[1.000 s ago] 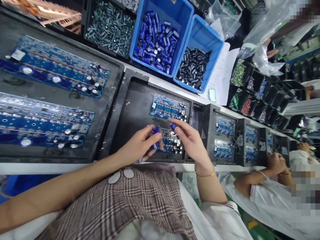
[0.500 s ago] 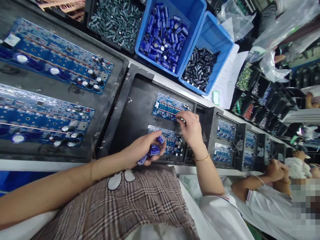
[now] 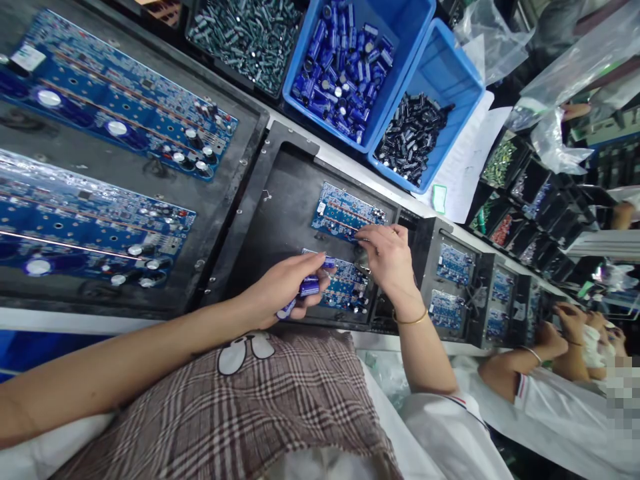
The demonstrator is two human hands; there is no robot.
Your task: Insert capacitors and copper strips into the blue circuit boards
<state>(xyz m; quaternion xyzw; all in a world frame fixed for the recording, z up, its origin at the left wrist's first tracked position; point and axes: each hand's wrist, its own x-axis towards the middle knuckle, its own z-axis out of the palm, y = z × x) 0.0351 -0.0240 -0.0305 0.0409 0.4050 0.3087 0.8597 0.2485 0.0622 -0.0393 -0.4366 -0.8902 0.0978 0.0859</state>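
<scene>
My left hand (image 3: pixel 285 283) is closed round several blue cylindrical capacitors (image 3: pixel 309 287), one of them sticking up by the thumb. It hovers over the left edge of the nearer blue circuit board (image 3: pixel 345 287), hiding part of it. My right hand (image 3: pixel 391 259) has its fingers bent together at the right-hand lower edge of the farther circuit board (image 3: pixel 340 207). Whatever those fingertips hold, if anything, is hidden. Both boards lie in a black tray (image 3: pixel 270 220).
Behind the tray stand a blue bin of blue capacitors (image 3: pixel 345 80), a blue bin of black capacitors (image 3: pixel 413 133) and a black bin of dark green parts (image 3: pixel 245 40). Larger boards (image 3: pixel 125 113) lie left. More trays (image 3: pixel 453 267) and a co-worker's hands (image 3: pixel 570 327) are at right.
The view has shifted slightly, so the bins and boards sit a little farther right. My right hand stays at the farther board's edge, its fingers turned a little. My left hand still holds the capacitors.
</scene>
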